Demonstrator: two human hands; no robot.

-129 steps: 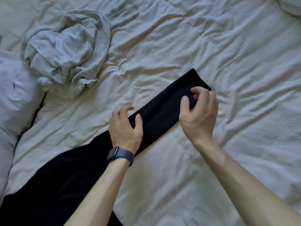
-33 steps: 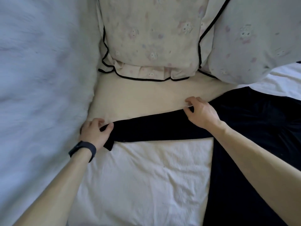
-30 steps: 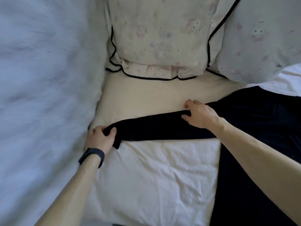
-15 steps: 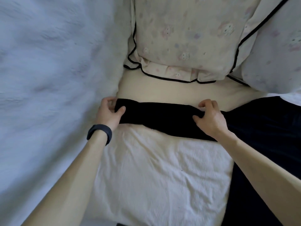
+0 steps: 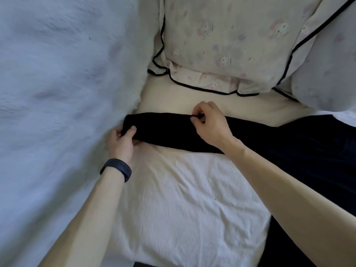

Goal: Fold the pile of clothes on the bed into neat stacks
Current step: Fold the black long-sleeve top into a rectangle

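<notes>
The garment lies across the bed, left to right; pillows sit beyond it (blanket left), a cloth nearer.

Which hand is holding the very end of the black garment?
The left hand, wearing the dark wristband; the right hand pinches the garment farther along.

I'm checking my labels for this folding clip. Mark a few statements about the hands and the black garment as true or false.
The left hand grips the end of the black garment. True.
The right hand lies flat and open. False: it pinches the garment's upper edge.
The dark band is on the right wrist. False: it is on the left wrist.
Patterned pillows lie beyond the garment. True.
</notes>
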